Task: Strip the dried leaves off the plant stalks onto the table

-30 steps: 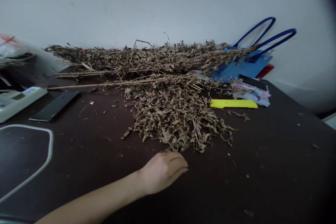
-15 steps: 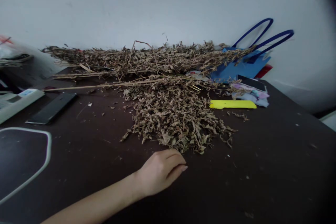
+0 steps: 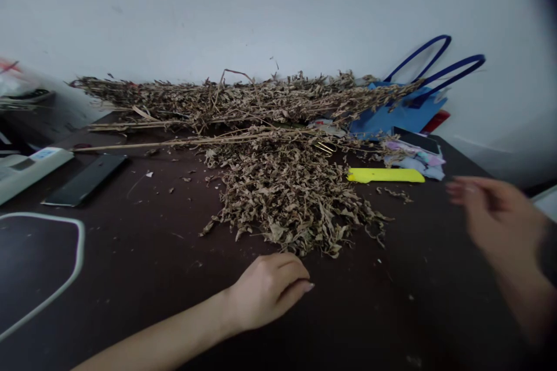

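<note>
A loose pile of dried leaves [image 3: 287, 197] lies mid-table. Just in front of it my left hand [image 3: 270, 290] rests on the tabletop, fingers curled in and thumb alongside; nothing shows sticking out of it. My right hand [image 3: 500, 214] is over the right side of the table, smeared by motion, its fingers partly bent; whether it holds anything is unclear. Near it lie a yellow folding-knife-like strip [image 3: 386, 175] and a crumpled pastel cloth [image 3: 418, 159]. Behind the pile, long dried plant stalks [image 3: 243, 95] with leaves stretch across the table.
On the left are a white power strip [image 3: 35, 171], a black phone [image 3: 85, 179] and a white cable [image 3: 80, 249]. A blue bag [image 3: 391, 119] with dark blue handles leans near the wall, and another dark phone [image 3: 415, 139] lies on the cloth. Leaf crumbs dot the dark tabletop [image 3: 152, 266].
My right hand has come into view from the right, in motion. My left hand stays in almost the same place with fingers curled. The leaf pile looks unchanged.
</note>
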Demonstrator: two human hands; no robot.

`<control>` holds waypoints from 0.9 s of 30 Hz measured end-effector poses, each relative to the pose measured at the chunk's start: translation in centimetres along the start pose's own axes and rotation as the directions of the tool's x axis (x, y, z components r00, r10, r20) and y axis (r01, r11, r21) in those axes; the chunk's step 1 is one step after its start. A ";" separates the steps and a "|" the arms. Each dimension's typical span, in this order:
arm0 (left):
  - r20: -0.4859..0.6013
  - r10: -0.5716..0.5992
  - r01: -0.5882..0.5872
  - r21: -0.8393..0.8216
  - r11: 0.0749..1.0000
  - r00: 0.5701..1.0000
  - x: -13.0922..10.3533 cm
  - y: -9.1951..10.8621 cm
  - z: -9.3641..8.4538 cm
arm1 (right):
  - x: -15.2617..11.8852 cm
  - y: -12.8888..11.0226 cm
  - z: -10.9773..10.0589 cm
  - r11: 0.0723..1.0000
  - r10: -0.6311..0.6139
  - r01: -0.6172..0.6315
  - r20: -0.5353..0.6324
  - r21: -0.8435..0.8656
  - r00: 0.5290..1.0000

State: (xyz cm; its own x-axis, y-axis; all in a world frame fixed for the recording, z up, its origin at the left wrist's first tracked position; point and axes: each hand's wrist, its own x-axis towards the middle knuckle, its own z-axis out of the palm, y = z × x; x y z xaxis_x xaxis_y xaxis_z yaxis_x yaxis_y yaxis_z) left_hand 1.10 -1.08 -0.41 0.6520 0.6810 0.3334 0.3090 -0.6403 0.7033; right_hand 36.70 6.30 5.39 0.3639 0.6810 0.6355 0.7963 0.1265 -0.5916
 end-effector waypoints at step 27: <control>0.019 0.136 -0.136 0.267 0.954 0.990 -0.2 -0.9 0.4 | 7.6 -13.4 24.9 0.601 -0.546 0.789 0.655 -0.129 0.523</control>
State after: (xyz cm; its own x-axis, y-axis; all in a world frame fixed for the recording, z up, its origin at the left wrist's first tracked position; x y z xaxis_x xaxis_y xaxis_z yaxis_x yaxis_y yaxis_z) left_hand 0.99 -0.84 -1.36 0.7010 0.5805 0.4144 0.3909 -0.7986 0.4576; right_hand 16.77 27.74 5.78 -0.5609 0.7593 0.3299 0.8278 0.5204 0.2096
